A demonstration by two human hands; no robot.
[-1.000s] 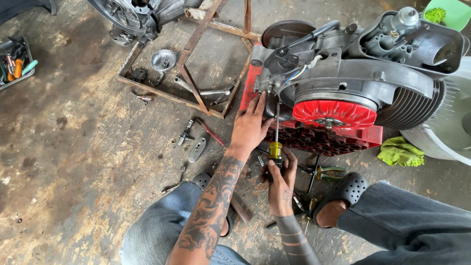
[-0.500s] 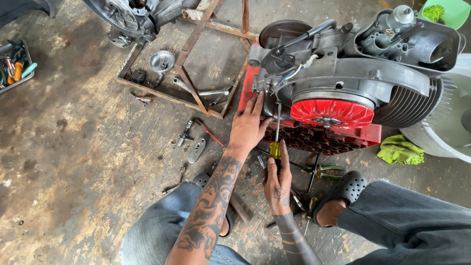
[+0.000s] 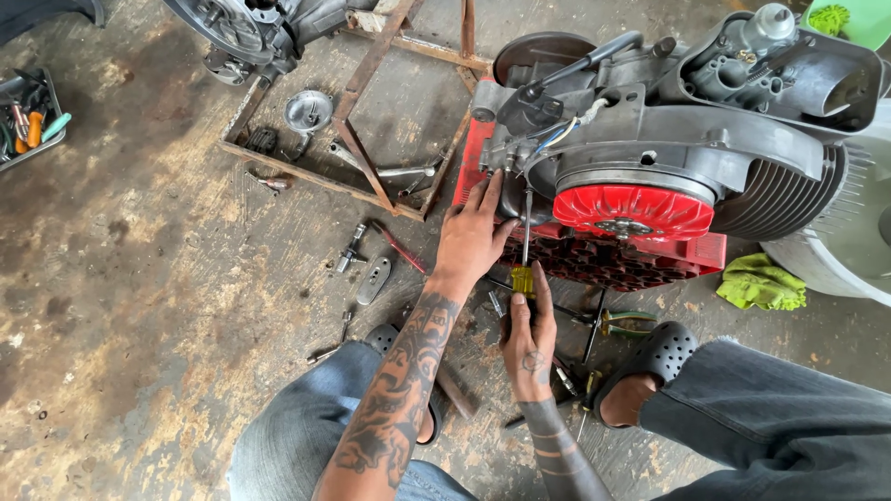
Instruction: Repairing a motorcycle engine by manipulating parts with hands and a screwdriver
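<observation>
A grey scooter engine (image 3: pixel 705 130) with a red fan wheel (image 3: pixel 634 208) rests on a red plastic crate (image 3: pixel 650 264) on the concrete floor. My left hand (image 3: pixel 471 239) lies flat against the engine's left side, fingers spread on the housing. My right hand (image 3: pixel 529 329) grips the yellow handle of a screwdriver (image 3: pixel 525 250), whose shaft points up into the engine case just left of the fan wheel. Blue and white wires (image 3: pixel 557 134) run across the housing above the shaft.
Loose bolts, small parts and hand tools (image 3: pixel 362 269) litter the floor by my knees. A rusty metal frame (image 3: pixel 371 139) lies at the back, with another engine part (image 3: pixel 251 28) beyond it. A tool tray (image 3: pixel 28 121) is far left, a green rag (image 3: pixel 759 283) right.
The view has shifted very slightly. Both hands stay in the same place on the engine and screwdriver.
</observation>
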